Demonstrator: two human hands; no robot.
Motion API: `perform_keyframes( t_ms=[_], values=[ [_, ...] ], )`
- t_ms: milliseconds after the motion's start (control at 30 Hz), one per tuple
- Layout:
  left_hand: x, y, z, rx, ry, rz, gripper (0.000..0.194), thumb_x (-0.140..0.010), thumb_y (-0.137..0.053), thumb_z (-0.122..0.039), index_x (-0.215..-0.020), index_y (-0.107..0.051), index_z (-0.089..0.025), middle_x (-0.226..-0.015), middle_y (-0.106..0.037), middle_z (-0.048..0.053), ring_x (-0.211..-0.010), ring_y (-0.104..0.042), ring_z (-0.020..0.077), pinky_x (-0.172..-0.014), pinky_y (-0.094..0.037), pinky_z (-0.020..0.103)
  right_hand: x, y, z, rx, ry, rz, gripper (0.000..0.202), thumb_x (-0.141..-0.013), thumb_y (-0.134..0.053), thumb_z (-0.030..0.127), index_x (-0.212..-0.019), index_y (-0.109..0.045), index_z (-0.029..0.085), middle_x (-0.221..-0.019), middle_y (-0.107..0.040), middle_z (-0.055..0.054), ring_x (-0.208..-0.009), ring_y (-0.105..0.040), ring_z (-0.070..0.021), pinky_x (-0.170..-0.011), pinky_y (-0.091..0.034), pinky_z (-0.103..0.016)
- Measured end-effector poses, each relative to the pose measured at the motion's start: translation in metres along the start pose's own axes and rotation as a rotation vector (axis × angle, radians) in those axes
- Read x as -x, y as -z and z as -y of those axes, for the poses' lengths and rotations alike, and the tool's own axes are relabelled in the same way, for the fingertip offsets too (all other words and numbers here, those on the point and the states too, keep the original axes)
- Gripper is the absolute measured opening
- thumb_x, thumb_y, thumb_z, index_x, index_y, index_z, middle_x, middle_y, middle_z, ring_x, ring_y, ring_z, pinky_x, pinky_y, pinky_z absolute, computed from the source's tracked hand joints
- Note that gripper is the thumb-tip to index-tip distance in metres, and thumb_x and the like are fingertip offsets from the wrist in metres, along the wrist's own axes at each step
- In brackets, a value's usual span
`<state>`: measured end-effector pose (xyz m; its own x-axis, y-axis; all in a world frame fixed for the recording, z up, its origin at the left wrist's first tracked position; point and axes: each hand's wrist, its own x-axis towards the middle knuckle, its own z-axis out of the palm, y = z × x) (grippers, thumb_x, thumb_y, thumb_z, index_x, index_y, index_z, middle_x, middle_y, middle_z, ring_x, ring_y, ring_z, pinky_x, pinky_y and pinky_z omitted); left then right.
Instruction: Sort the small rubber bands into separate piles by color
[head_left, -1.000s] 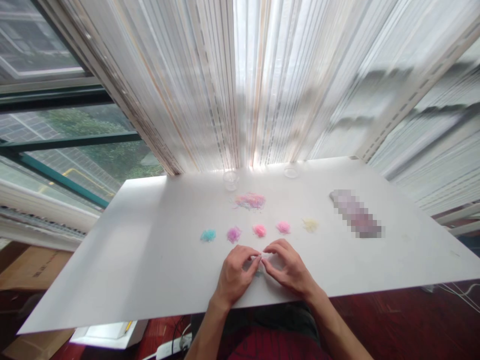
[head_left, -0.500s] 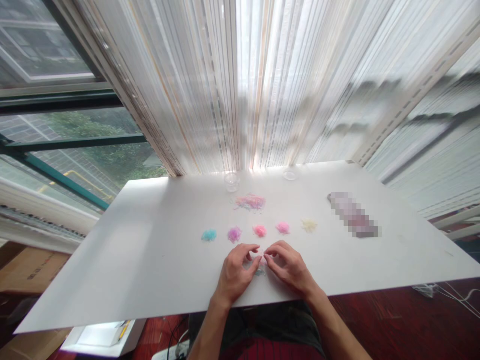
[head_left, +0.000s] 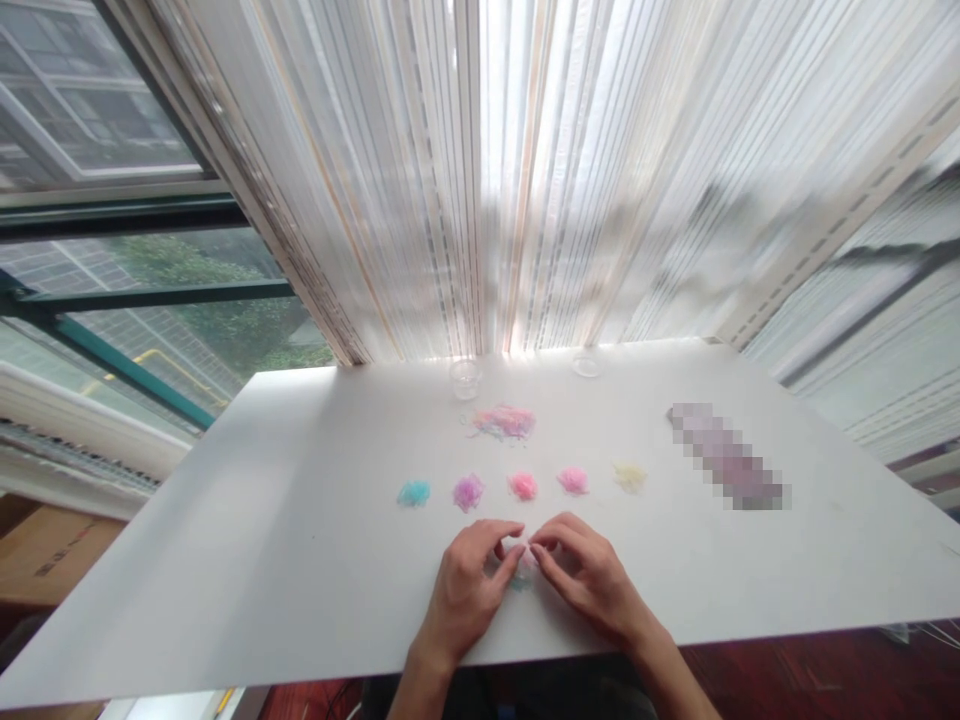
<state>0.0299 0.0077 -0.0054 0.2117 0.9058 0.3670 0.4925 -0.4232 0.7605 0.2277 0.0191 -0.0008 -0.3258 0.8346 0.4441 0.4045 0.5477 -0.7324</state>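
Observation:
My left hand (head_left: 469, 577) and my right hand (head_left: 583, 570) meet fingertip to fingertip near the table's front edge. Both are curled with thumbs bent in toward the fingers; whatever they pinch is too small to make out. Beneath the fingertips lies a small pile of pale pink and grey-green bits (head_left: 523, 578), partly hidden. Beyond the hands runs a row of little heaps of thin, loop-like pieces: teal (head_left: 414, 493), purple (head_left: 469, 491), coral pink (head_left: 523, 487), light pink (head_left: 574, 481) and pale yellow (head_left: 629, 477). Behind them sits a larger mixed-colour heap (head_left: 508, 422).
On the white table (head_left: 300, 590), a clear round container (head_left: 466, 379) stands at the back, with a clear round lid (head_left: 587, 368) to its right. A pixelated, long object (head_left: 726, 457) lies at the right. Striped curtains (head_left: 525, 180) hang along the far edge.
The view has tilted, so the table and everything on it sit lower in the picture. Both hands stay over the small pile, fingertips close together, with little visible movement.

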Motion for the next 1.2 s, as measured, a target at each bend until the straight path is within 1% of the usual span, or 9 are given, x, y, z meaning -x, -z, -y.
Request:
perform_keyframes(
  t_ms=[100,300,367,467,633,867,933,1033,1200],
  values=[
    [0.0004,0.0003,-0.0008,-0.03,-0.019,0.006,0.012,-0.1,-0.064,-0.022,-0.109,-0.072,-0.024,-0.096,-0.076,0.003,-0.077,-0.068,0.0165,-0.075,-0.056,0.03,0.0011,0.0,-0.0003,-0.011,-0.001,0.016,0.012,-0.099,-0.058,0.018,-0.099,-0.069,0.023,-0.088,-0.068,-0.004,-0.079,-0.067,-0.0167,-0.072,-0.056,-0.028],
    [0.0011,0.0014,-0.0035,-0.065,-0.033,-0.008,0.011,-0.101,-0.062,-0.026,-0.101,-0.072,-0.022,-0.088,-0.076,0.003,-0.074,-0.067,0.0174,-0.07,-0.054,0.03,0.0025,-0.001,-0.0019,0.017,0.017,-0.002,0.011,-0.098,-0.058,0.016,-0.099,-0.067,0.023,-0.087,-0.067,-0.003,-0.078,-0.066,-0.0169,-0.07,-0.056,-0.028],
    [0.0011,0.0015,-0.0038,-0.08,-0.045,-0.016,0.012,-0.102,-0.061,-0.026,-0.102,-0.073,-0.022,-0.088,-0.077,0.003,-0.074,-0.068,0.0175,-0.071,-0.054,0.031,0.0025,-0.0009,-0.0015,0.018,0.016,-0.013,0.01,-0.097,-0.061,0.017,-0.103,-0.066,0.023,-0.088,-0.067,-0.004,-0.078,-0.066,-0.0169,-0.07,-0.057,-0.028],
    [0.0009,0.0013,-0.0034,-0.092,-0.06,-0.033,0.015,-0.103,-0.059,-0.026,-0.103,-0.073,-0.022,-0.089,-0.078,0.004,-0.075,-0.069,0.018,-0.072,-0.054,0.032,0.0019,-0.0005,-0.0005,0.02,0.025,-0.031,0.016,-0.096,-0.063,0.018,-0.111,-0.065,0.024,-0.09,-0.068,-0.004,-0.077,-0.066,-0.0169,-0.07,-0.058,-0.028],
    [0.0008,0.0005,-0.0022,-0.094,-0.072,-0.035,0.014,-0.102,-0.059,-0.023,-0.104,-0.073,-0.022,-0.091,-0.079,0.005,-0.077,-0.07,0.0189,-0.072,-0.055,0.031,0.0009,0.0004,0.0009,0.039,0.045,-0.029,0.014,-0.096,-0.062,0.016,-0.107,-0.066,0.024,-0.087,-0.067,-0.003,-0.074,-0.065,-0.0162,-0.067,-0.058,-0.028],
    [0.0015,-0.0019,0.0004,-0.111,-0.096,0.001,0.016,-0.103,-0.058,-0.021,-0.108,-0.072,-0.022,-0.094,-0.079,0.005,-0.081,-0.072,0.0199,-0.074,-0.055,0.032,0.001,0.001,0.0012,0.004,0.043,-0.064,0.023,-0.095,-0.064,0.016,-0.117,-0.065,0.024,-0.09,-0.069,-0.004,-0.074,-0.066,-0.0163,-0.067,-0.06,-0.028],
    [0.0017,-0.0027,0.0017,-0.122,-0.097,0.024,0.017,-0.104,-0.056,-0.021,-0.109,-0.072,-0.022,-0.095,-0.079,0.006,-0.082,-0.072,0.0201,-0.075,-0.055,0.033,0.0001,0.0011,0.0011,0.013,0.048,-0.063,0.019,-0.096,-0.063,0.017,-0.114,-0.067,0.024,-0.088,-0.069,-0.004,-0.073,-0.066,-0.0166,-0.066,-0.06,-0.028],
    [0.0023,-0.0036,0.0033,-0.126,-0.09,0.045,0.018,-0.105,-0.054,-0.022,-0.108,-0.071,-0.022,-0.095,-0.078,0.006,-0.083,-0.072,0.0206,-0.076,-0.055,0.034,-0.0011,0.0006,0.0007,0.033,0.045,-0.058,0.013,-0.098,-0.061,0.017,-0.103,-0.069,0.024,-0.084,-0.069,-0.004,-0.072,-0.067,-0.0166,-0.065,-0.06,-0.027],
    [0.0026,-0.0033,0.0016,-0.12,-0.078,0.016,0.013,-0.104,-0.057,-0.022,-0.104,-0.07,-0.023,-0.091,-0.077,0.004,-0.078,-0.069,0.02,-0.071,-0.052,0.032,-0.0011,-0.001,-0.0006,0.024,0.043,-0.064,0.013,-0.098,-0.06,0.015,-0.1,-0.069,0.024,-0.083,-0.069,-0.004,-0.071,-0.066,-0.0164,-0.065,-0.059,-0.026]
  ],
)
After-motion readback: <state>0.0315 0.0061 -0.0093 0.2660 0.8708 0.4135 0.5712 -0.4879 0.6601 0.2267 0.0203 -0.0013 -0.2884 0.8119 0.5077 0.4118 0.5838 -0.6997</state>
